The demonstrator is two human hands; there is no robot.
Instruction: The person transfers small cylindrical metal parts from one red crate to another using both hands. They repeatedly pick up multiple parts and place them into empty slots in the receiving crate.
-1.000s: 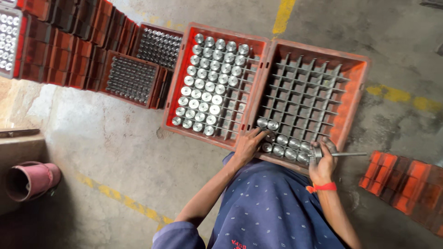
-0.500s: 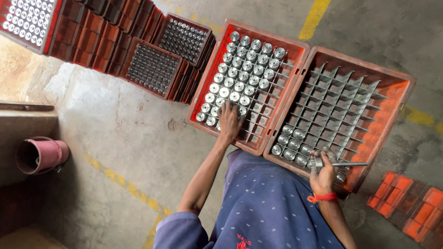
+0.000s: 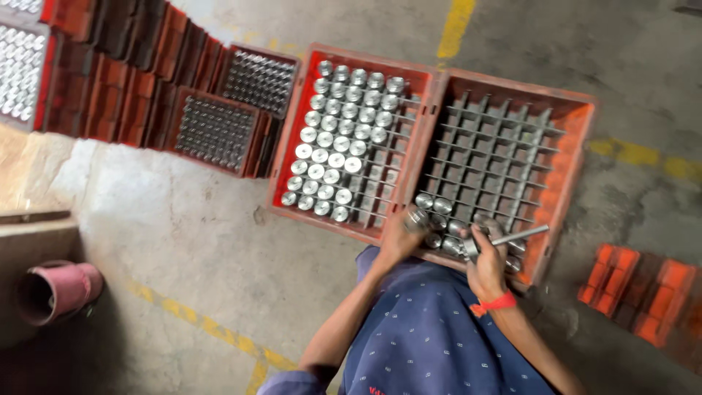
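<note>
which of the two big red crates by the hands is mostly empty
The right-hand red crate: its grey divider grid is bare except for a few metal cylinders along the near edge. The left-hand red crate has most of its cells filled.

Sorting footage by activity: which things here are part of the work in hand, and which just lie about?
In hand: left hand holding metal cylinder; right hand with metal rod; right crate; left crate.

Lying about: stacked crates; pink pipe; orange crate.
</note>
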